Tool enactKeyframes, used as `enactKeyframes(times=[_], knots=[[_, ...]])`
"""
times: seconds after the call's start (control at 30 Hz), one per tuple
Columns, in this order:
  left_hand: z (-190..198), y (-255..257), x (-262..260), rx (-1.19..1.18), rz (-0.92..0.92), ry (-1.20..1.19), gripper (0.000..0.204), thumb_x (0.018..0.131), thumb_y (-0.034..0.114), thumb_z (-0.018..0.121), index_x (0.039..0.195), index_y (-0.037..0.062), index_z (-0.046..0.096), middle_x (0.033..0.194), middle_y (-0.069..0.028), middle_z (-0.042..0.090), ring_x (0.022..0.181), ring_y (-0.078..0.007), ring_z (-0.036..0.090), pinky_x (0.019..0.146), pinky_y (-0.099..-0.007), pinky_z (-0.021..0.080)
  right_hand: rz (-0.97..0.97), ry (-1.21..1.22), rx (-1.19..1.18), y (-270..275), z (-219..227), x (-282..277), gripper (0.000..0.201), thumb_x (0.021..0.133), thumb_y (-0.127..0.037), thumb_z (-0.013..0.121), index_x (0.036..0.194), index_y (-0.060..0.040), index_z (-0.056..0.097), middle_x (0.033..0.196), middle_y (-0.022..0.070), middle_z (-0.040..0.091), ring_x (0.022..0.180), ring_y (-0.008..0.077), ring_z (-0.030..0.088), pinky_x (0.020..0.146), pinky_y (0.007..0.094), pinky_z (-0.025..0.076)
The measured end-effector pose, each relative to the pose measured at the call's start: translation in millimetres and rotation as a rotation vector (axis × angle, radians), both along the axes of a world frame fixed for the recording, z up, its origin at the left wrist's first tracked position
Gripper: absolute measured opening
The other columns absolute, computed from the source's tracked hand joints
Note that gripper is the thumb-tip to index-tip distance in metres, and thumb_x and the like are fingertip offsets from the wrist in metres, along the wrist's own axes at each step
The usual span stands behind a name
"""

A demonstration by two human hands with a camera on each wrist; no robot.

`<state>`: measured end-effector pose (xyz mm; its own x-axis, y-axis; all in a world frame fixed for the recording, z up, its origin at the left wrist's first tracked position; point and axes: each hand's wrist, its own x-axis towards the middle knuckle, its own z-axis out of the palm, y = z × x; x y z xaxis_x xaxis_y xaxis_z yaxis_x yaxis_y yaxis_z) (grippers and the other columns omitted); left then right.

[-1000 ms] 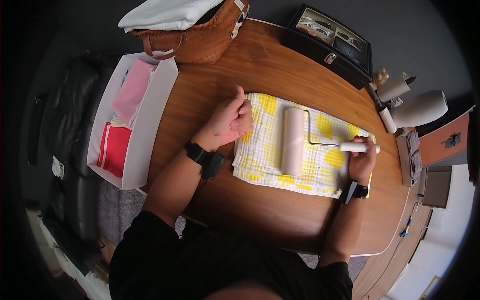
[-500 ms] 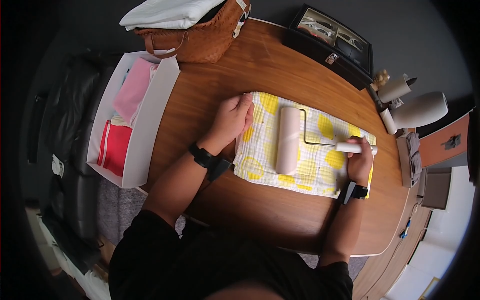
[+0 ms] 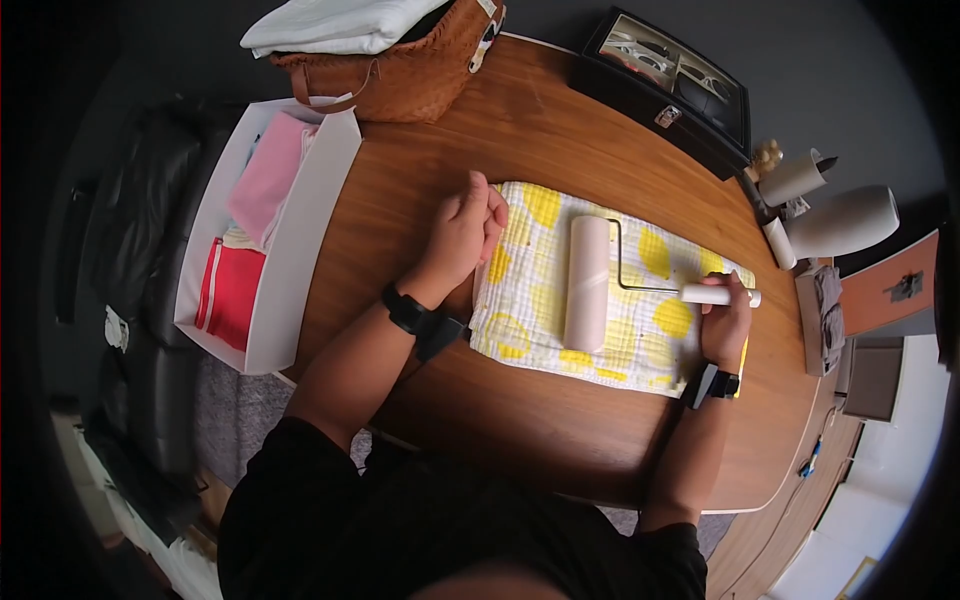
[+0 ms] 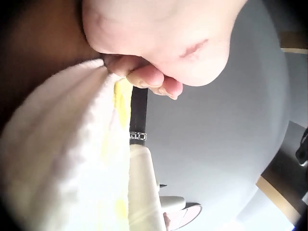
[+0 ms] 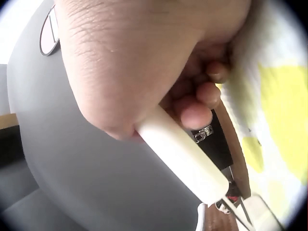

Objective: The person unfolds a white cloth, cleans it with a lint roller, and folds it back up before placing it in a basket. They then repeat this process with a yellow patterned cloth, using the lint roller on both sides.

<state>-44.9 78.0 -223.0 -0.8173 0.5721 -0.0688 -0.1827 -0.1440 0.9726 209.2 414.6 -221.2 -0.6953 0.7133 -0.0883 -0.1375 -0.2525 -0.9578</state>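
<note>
A folded white muslin cloth (image 3: 545, 345) with yellow spots lies on the wooden table. On top of it is a lint roller (image 3: 588, 290), its pale cylinder lying lengthwise across the cloth. My right hand (image 3: 727, 325) grips the roller's white handle (image 5: 183, 156) at the cloth's right side; a bent metal rod joins handle and cylinder. At the cloth's left edge, my left hand (image 3: 462, 240) has its fingers curled with the thumb on top. In the left wrist view, that hand's fingers (image 4: 147, 77) pinch the cloth's edge, which gathers into folds towards them.
A white box (image 3: 305, 230) with folded pink and red clothes stands left. Behind it sits a brown woven basket (image 3: 420, 85) topped with white cloth. A black glasses case (image 3: 690, 130) is at the back, a white vase (image 3: 850, 222) at the right.
The roller shifted a little left, then back right with my right hand. My left hand went from beside the cloth's left edge to pinching it, and its thumb has lifted since.
</note>
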Motion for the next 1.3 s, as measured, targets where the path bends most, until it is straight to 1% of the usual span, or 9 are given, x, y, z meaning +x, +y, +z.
enactKeyframes(times=[0.1,0.23,0.33,0.43,0.53,0.73,0.87,1.1,1.3], knots=[[-5.9,-1.6,-8.5,0.072,-0.020,-0.058,0.069,0.117,0.063,0.032,0.080,0.0103,0.056,0.055,0.0033,0.046,0.044,-0.0062,0.036,0.045,-0.0234,0.028,0.001,0.077,-0.128,8.1,0.0,3.3,0.028,0.109,-0.030,0.061,0.092,-0.0083,0.069,0.084,0.0043,0.071,0.067,0.0130,0.050,0.070,0.0300,0.043],[-7.8,-2.7,-13.7,0.125,-0.003,-0.122,0.065,0.118,0.059,0.034,0.080,0.0112,0.057,0.058,0.0035,0.049,0.048,-0.0054,0.039,0.048,-0.0222,0.030,-0.034,0.479,-0.325,16.6,7.0,2.8,0.032,0.107,-0.031,0.062,0.081,-0.0128,0.061,0.077,-0.0029,0.064,0.064,0.0119,0.045,0.069,0.0301,0.042],[-4.9,4.1,-3.6,-0.155,0.138,0.116,0.061,0.118,0.051,0.046,0.080,0.0057,0.062,0.058,-0.0029,0.055,0.049,-0.0119,0.050,0.049,-0.0291,0.038,-0.056,0.458,-0.297,18.5,2.5,3.5,0.031,0.109,-0.031,0.061,0.085,-0.0123,0.063,0.079,-0.0004,0.066,0.064,0.0117,0.045,0.069,0.0304,0.042],[-10.0,6.0,1.6,-0.299,0.157,0.460,0.050,0.116,0.039,0.055,0.083,0.0028,0.065,0.062,-0.0110,0.061,0.055,-0.0183,0.059,0.055,-0.0350,0.046,-0.099,0.199,-0.179,10.5,-1.5,1.5,0.031,0.111,-0.031,0.059,0.090,-0.0104,0.066,0.083,0.0036,0.067,0.066,0.0121,0.046,0.071,0.0304,0.042],[-10.0,9.1,1.1,-0.329,0.183,0.532,0.039,0.114,0.031,0.060,0.089,0.0013,0.066,0.068,-0.0173,0.064,0.057,-0.0263,0.063,0.058,-0.0391,0.050,-0.055,-0.013,0.006,-8.9,9.0,-9.1,0.033,0.113,-0.031,0.056,0.095,-0.0069,0.067,0.089,0.0073,0.069,0.070,0.0129,0.049,0.072,0.0299,0.044],[-7.6,9.2,4.6,-0.407,0.174,0.864,0.031,0.110,0.026,0.066,0.089,0.0031,0.066,0.076,-0.0202,0.070,0.066,-0.0412,0.069,0.058,-0.0475,0.053,-0.103,0.201,-0.177,11.5,-4.1,1.6,0.035,0.113,-0.035,0.056,0.094,-0.0076,0.066,0.085,0.0056,0.066,0.068,0.0120,0.048,0.069,0.0298,0.043],[-8.0,8.1,3.6,-0.475,0.164,0.924,0.028,0.108,0.026,0.068,0.089,0.0050,0.066,0.077,-0.0195,0.071,0.070,-0.0417,0.071,0.058,-0.0493,0.053,-0.156,0.340,-0.223,19.7,-4.8,4.2,0.039,0.113,-0.038,0.056,0.093,-0.0075,0.067,0.083,0.0051,0.065,0.065,0.0126,0.046,0.068,0.0316,0.043],[-4.4,10.6,8.0,-0.509,0.126,0.849,0.025,0.106,0.027,0.071,0.092,0.0069,0.066,0.074,-0.0171,0.070,0.066,-0.0391,0.070,0.058,-0.0485,0.053,-0.009,-0.117,-0.026,-29.6,26.2,-12.9,0.042,0.113,-0.036,0.057,0.089,-0.0032,0.068,0.086,0.0062,0.070,0.070,0.0127,0.052,0.069,0.0311,0.043],[-4.2,11.1,8.2,-0.532,0.079,0.781,0.023,0.106,0.026,0.070,0.094,0.0072,0.067,0.075,-0.0149,0.071,0.066,-0.0354,0.071,0.059,-0.0458,0.053,-0.297,0.412,-0.305,15.6,8.5,1.1,0.042,0.110,-0.036,0.060,0.077,-0.0110,0.063,0.066,-0.0005,0.055,0.061,0.0125,0.043,0.063,0.0349,0.040]])
